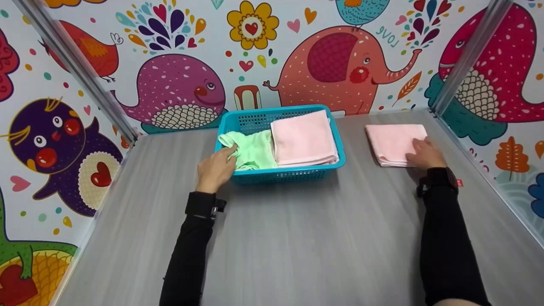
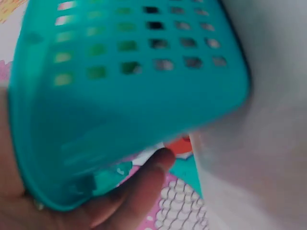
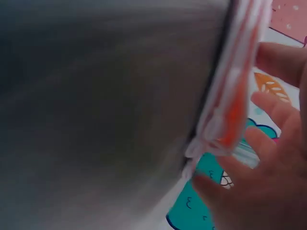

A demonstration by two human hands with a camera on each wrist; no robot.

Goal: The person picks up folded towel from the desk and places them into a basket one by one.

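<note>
A blue plastic basket [image 1: 280, 175] with perforated sides stands at the back middle of the table. In it lie a rumpled light green cloth [image 1: 250, 148] on the left and folded pink towels [image 1: 304, 138] on the right. My left hand [image 1: 216, 168] grips the basket's left rim, thumb over the edge by the green cloth; the left wrist view shows fingers [image 2: 144, 184] along the outer side. Right of the basket, a folded pink towel [image 1: 395, 142] lies flat on the table. My right hand [image 1: 427, 154] touches its right edge, with fingers [image 3: 276, 108] spread in the right wrist view.
The grey table [image 1: 297, 242] is bounded by a cartoon-printed back wall [image 1: 255, 63] and printed side walls. Metal posts [image 1: 467, 59] stand at both back corners. A small red tag [image 1: 459, 182] shows beside my right wrist.
</note>
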